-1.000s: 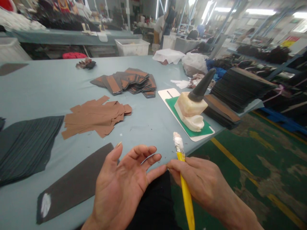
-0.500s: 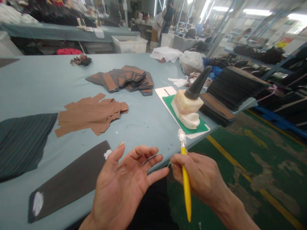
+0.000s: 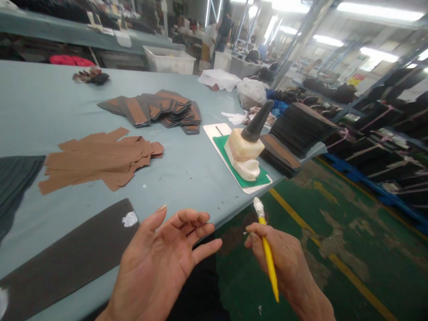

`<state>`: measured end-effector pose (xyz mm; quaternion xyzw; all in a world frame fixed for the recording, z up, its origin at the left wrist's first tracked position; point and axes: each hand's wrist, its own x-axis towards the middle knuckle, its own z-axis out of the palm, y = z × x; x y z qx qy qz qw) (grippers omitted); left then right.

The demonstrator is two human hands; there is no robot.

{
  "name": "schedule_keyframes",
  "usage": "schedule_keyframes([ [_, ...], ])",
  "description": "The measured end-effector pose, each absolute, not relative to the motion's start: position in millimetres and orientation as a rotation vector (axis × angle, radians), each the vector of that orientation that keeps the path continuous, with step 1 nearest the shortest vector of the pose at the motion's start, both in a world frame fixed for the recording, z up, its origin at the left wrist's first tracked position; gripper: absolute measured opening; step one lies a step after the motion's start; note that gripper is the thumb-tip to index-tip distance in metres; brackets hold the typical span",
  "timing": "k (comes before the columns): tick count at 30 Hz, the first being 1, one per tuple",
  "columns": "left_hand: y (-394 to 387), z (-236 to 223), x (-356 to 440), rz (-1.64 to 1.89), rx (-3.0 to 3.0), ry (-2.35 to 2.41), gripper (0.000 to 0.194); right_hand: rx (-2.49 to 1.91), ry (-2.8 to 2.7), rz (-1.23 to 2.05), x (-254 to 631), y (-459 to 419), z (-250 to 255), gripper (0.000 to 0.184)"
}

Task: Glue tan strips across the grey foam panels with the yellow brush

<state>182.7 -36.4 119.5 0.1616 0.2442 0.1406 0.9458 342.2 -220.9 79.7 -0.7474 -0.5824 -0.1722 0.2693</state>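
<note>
My right hand (image 3: 284, 254) grips a yellow-handled brush (image 3: 268, 258) whose bristles are coated white; it hangs past the table edge, over the floor. Palm up, my left hand (image 3: 163, 258) has its fingers spread and holds nothing. Just left of it a long dark brown panel (image 3: 76, 254) lies flat, with a white glue-like patch at each end. Beyond the brush, a pale glue-smeared block-shaped container (image 3: 244, 147) with a black cone on top stands on a green sheet (image 3: 219, 145) over a white board.
Brown strips (image 3: 96, 156) lie loosely piled on the blue-grey table (image 3: 177, 178). Behind them is a heap of dark pieces with brown bands (image 3: 160, 107). Dark panels (image 3: 16, 183) are stacked at the left, more stacks (image 3: 297, 129) at the right edge. People stand far back.
My right hand has drawn the brush away from my left hand, widening the gap between them. The camera view has turned right, so the table things sit further left.
</note>
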Motion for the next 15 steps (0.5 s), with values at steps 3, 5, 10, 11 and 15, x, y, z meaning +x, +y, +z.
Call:
schedule_keyframes([
  [3, -38, 116, 181, 0.269, 0.321, 0.493, 0.030, -2.071, -1.538, -0.468, 341, -233, 75, 0.015],
  [5, -39, 114, 180, 0.270, 0.320, 0.503, 0.027, -2.080, -1.504, -0.491, 340, -239, 74, 0.016],
  [10, -39, 113, 177, 0.288, 0.275, 0.467, 0.028, -2.080, -1.430, -0.675, 339, -246, 75, 0.023],
  [11, -38, 113, 175, 0.292, 0.270, 0.450, 0.029, -2.066, -1.421, -0.678, 340, -245, 76, 0.025],
  [15, -34, 108, 168, 0.332, 0.306, 0.420, 0.027, -1.872, -1.470, -0.590, 338, -231, 75, 0.021],
])
